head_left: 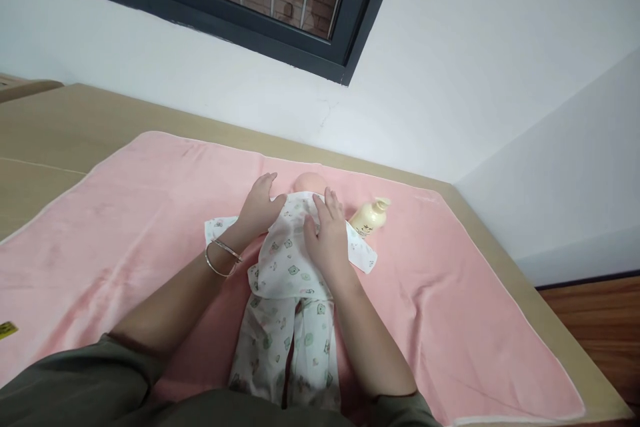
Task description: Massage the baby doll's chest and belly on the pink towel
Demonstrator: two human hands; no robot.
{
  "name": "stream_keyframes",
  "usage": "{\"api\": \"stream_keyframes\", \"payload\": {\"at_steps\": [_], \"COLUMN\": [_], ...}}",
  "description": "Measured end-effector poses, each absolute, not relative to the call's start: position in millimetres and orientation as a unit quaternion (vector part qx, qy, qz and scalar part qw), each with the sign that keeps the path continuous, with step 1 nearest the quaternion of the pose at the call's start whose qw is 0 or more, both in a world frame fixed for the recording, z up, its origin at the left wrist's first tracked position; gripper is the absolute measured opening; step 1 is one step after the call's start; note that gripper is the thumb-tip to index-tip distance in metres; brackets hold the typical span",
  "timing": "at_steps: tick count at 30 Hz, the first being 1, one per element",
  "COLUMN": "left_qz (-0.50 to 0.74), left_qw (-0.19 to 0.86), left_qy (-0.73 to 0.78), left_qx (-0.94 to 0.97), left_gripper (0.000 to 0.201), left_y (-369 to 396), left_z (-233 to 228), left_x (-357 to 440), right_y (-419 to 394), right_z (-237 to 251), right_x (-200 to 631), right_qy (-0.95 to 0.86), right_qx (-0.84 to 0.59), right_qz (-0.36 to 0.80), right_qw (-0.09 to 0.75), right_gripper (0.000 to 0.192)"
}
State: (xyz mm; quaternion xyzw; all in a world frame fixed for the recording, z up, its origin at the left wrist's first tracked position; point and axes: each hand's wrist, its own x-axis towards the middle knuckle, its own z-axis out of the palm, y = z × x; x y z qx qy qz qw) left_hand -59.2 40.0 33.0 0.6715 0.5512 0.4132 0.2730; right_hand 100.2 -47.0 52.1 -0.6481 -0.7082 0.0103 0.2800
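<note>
A baby doll (309,183) lies on its back on a pink towel (150,213), dressed in a white printed top (287,253) and matching trousers (280,347). My left hand (260,205) rests flat on the doll's left shoulder, fingers spread, a bangle on the wrist. My right hand (327,233) lies flat on the right side of the doll's chest, pressing the cloth. Only the top of the doll's head shows beyond my hands.
A cream pump bottle (371,217) lies on the towel just right of the doll. The towel covers a beige wooden table (50,127) set against a white wall below a dark-framed window. Wooden floor shows at the far right.
</note>
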Motion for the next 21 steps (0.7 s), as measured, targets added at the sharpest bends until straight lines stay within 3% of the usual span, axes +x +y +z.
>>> {"api": "stream_keyframes", "payload": {"at_steps": [6, 12, 18, 21], "left_qz": [0.408, 0.39, 0.365, 0.367], "left_qw": [0.265, 0.258, 0.259, 0.252], "left_qy": [0.55, 0.542, 0.541, 0.528], "left_qx": [0.679, 0.698, 0.712, 0.723], "left_gripper": [0.063, 0.063, 0.059, 0.058], "left_y": [36, 33, 31, 29], "left_z": [36, 35, 28, 25], "left_x": [-55, -51, -47, -44], "right_y": [-38, -40, -33, -33], "right_z": [32, 36, 26, 30], "right_x": [91, 92, 94, 98], "right_qy": [-0.709, -0.702, -0.714, -0.702], "right_qx": [-0.678, -0.675, -0.671, -0.661], "right_qz": [0.063, 0.036, 0.073, 0.082], "right_qw": [0.181, 0.222, 0.184, 0.252], "right_gripper": [0.055, 0.056, 0.054, 0.049]}}
